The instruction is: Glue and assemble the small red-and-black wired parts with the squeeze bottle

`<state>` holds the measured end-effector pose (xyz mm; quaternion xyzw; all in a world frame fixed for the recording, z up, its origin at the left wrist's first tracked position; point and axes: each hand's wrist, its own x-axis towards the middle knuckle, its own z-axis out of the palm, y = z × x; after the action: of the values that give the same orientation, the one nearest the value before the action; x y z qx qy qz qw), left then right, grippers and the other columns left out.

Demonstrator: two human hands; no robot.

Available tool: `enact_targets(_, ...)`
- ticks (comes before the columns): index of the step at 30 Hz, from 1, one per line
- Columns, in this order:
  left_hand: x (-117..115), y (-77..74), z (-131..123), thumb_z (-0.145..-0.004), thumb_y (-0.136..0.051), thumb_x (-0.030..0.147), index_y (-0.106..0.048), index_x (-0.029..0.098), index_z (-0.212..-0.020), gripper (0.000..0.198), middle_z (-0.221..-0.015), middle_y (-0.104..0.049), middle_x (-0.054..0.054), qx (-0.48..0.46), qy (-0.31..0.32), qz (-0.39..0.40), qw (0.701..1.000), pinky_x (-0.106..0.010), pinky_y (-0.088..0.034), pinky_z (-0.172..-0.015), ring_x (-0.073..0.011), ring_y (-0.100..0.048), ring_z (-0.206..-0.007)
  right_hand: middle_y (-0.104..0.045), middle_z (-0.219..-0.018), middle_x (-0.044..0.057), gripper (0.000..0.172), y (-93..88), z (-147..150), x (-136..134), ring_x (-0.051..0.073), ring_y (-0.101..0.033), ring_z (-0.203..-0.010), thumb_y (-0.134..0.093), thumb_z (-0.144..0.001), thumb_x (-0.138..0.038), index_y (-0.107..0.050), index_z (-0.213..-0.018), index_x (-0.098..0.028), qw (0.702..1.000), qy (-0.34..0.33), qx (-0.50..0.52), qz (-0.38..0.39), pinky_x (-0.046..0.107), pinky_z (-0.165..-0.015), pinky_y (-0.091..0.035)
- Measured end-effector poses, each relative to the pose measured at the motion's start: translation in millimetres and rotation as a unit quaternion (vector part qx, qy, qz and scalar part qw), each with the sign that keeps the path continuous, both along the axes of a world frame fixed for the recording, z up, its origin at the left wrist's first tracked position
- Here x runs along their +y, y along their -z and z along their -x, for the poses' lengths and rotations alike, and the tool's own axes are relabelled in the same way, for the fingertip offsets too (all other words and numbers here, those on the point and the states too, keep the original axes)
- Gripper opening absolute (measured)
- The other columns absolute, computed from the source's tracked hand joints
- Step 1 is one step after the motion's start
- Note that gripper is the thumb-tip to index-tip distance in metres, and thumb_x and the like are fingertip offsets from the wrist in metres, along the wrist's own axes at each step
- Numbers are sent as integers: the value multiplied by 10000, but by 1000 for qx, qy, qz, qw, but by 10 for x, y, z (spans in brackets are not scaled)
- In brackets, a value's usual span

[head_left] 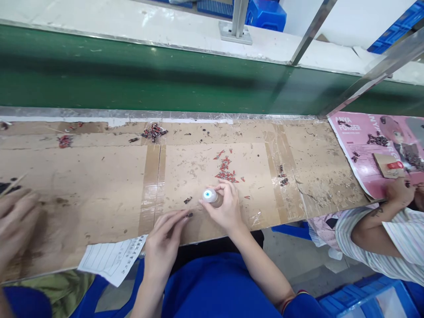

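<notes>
My right hand is closed around a small whitish bottle with a blue mark on its top, standing just over the cardboard. Between the thumb and fingertips of my left hand is a small dark piece, too small to name. Another small dark piece with a touch of red lies on the cardboard between my hands. Right behind the bottle is a loose pile of small red and dark pieces.
A heap of dark and red pieces sits farther back. A co-worker's hands are at the left; another person's hand is at the right, by a pink printed sheet. A green conveyor belt runs behind. Paper overhangs the front edge.
</notes>
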<state>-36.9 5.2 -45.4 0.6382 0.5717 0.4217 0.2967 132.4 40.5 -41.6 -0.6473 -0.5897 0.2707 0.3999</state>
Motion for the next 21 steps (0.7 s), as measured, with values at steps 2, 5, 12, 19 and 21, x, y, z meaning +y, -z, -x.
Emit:
enact_targets(2, -15, -49, 54, -888, -617, 305, -752, 258, -955, 158, -931, -718, -34, -15, -13, 15, 1000, -299, -560, -793, -186, -672, -873, -679, -1112, 127, 482, 9, -98, -46, 304, -563, -1220, -823, -688, -415, -582, -1064, -233, 1000, -8, -25, -4, 481, -1014, -468)
enact_targets(5, -19, -63, 51, -885, -617, 297, -741, 245, -889, 134, -900, -698, -36, -43, -18, 24, 999, -289, -550, -802, -179, -661, -874, -657, -1156, 122, 604, -22, -400, -166, 308, -549, -1174, -823, -690, -472, -606, -1204, -241, 997, 3, -73, -26, 482, -999, -476)
enact_targets(12, -41, -91, -114, -895, -609, 264, -680, 231, -832, 100, -921, -678, -41, -91, -4, 5, 996, -247, -546, -808, -164, -660, -936, -662, -870, 104, 252, 10, -944, -369, 300, -556, -929, -611, -889, -458, -738, -831, -248, 982, 119, -147, 8, 473, -837, -510)
enact_targets(19, -58, -267, -280, -900, -613, 321, -710, 212, -843, 156, -834, -754, -40, -131, 43, 43, 989, -259, -611, -766, -175, -735, -809, -733, -824, 63, 243, -112, -759, -397, 239, -677, -778, -634, -869, -443, -718, -794, -228, 992, 104, 35, 69, 388, -734, -561)
enact_targets(21, -56, -282, -316, -874, -650, 346, -733, 212, -874, 158, -804, -767, -32, -129, 41, 57, 989, -246, -621, -719, -176, -742, -746, -749, -812, 47, 197, -222, -642, -426, 220, -704, -757, -676, -844, -409, -734, -796, -227, 986, 89, 115, 79, 358, -725, -575)
